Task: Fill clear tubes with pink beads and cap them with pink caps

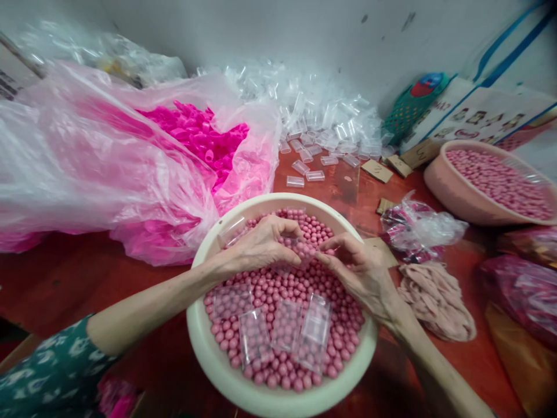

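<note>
A cream bowl (204, 342) in front of me is full of small pink balls (278, 284). Both hands meet over its middle. My left hand (261, 247) and my right hand (354, 270) pinch a small clear plastic box (304, 248) between their fingertips, with pink balls inside it. Another clear box (230, 231) lies by my left hand at the bowl's far rim. Several filled clear boxes (255, 334) rest on the balls in the near half of the bowl.
A large pink plastic bag (87, 168) of bright pink caps (200, 136) lies at the left. Empty clear boxes (322, 122) are heaped at the back. A second bowl of pink balls (456, 200) stands at the right, with crumpled bags (418, 229) and a pink cloth (435, 299) nearer.
</note>
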Tool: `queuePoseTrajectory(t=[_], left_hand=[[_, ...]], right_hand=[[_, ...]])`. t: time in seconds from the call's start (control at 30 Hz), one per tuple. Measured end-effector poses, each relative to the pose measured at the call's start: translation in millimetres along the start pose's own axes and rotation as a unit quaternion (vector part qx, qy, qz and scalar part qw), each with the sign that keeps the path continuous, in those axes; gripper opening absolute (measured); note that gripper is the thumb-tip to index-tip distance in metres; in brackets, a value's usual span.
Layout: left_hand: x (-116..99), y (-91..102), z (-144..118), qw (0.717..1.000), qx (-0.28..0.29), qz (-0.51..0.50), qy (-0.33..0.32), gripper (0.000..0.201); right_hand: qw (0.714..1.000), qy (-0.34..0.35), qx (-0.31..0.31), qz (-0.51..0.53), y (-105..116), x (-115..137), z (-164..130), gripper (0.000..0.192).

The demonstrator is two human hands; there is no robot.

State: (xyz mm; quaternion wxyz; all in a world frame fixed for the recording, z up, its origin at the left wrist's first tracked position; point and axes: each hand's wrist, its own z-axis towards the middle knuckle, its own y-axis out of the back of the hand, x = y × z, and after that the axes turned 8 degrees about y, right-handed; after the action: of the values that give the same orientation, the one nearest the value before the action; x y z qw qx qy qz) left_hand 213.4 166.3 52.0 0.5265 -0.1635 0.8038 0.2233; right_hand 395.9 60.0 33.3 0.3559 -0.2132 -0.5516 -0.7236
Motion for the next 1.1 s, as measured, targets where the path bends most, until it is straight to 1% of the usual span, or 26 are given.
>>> queuePoseTrajectory(t=[0.07,0.13,0.2,0.27,0.33,0.4,0.47,0.5,0.57,0.63,0.73,0.83,0.9,0.93,1.0,1.07,1.1], left_hand=[[0.7,0.3,0.3,0.999,-0.031,-0.001,0.015,0.015],[0.5,-0.8,2.1,0.999,-0.045,0.012,0.007,0.016],[0.0,-2.6,4.6,0.999,-0.040,0.028,-0.012,0.015],[-0.1,-3.9,6.1,0.998,-0.038,0.042,-0.031,0.016],[0.9,-3.1,4.8,0.995,-0.059,0.064,-0.053,0.019],[2.6,-0.5,0.6,0.985,-0.104,0.113,-0.072,0.024],[4.2,2.2,-5.2,0.974,-0.134,0.172,-0.067,0.028],[4.8,3.1,-7.8,0.969,-0.138,0.196,-0.058,0.029],[6.0,3.8,-11.4,0.964,-0.131,0.225,-0.043,0.027],[8.0,3.9,-12.3,0.963,-0.128,0.235,-0.042,0.026],[14.2,5.9,-10.1,0.961,-0.136,0.236,-0.044,0.025],[21.6,9.0,-7.6,0.965,-0.134,0.219,-0.051,0.027],[24.3,9.2,-6.4,0.970,-0.139,0.190,-0.056,0.031],[24.5,8.4,-5.8,0.974,-0.142,0.168,-0.057,0.034],[22.7,5.4,-4.7,0.981,-0.141,0.118,-0.061,0.037],[18.5,1.7,-3.9,0.986,-0.131,0.076,-0.068,0.039],[16.0,-0.1,-3.7,0.987,-0.125,0.065,-0.073,0.040]], right_hand=[[0.997,0.005,-0.030,-0.064,0.4,0.6,0.2,0.024],[0.996,0.030,-0.029,-0.080,-1.7,1.5,1.4,0.034],[0.998,0.046,-0.007,-0.036,-5.4,3.1,4.2,0.031],[0.999,0.039,0.009,0.025,-7.8,4.9,8.8,0.022],[0.999,0.015,-0.011,0.041,-6.9,5.7,15.4,0.017],[0.998,0.004,-0.057,-0.007,-3.2,3.6,23.5,0.015],[0.992,0.010,-0.077,-0.100,-0.3,-2.4,32.2,0.014],[0.987,0.017,-0.067,-0.144,-0.2,-6.6,36.4,0.013],[0.979,0.026,-0.024,-0.201,-3.4,-15.7,43.3,0.013],[0.975,0.029,0.010,-0.218,-9.3,-22.7,47.5,0.014],[0.972,0.029,0.029,-0.232,-15.3,-23.6,48.4,0.013],[0.966,0.015,0.024,-0.256,-13.3,-13.5,44.1,0.007],[0.963,0.000,-0.004,-0.268,-10.3,-5.1,38.9,0.011],[0.967,0.000,-0.020,-0.255,-9.5,-1.5,35.8,0.013],[0.985,0.001,-0.025,-0.170,-10.6,4.1,29.3,0.015],[0.999,-0.017,0.009,-0.030,-14.9,7.9,23.9,0.018],[0.998,-0.040,0.031,0.038,-17.7,9.5,22.1,0.019]])
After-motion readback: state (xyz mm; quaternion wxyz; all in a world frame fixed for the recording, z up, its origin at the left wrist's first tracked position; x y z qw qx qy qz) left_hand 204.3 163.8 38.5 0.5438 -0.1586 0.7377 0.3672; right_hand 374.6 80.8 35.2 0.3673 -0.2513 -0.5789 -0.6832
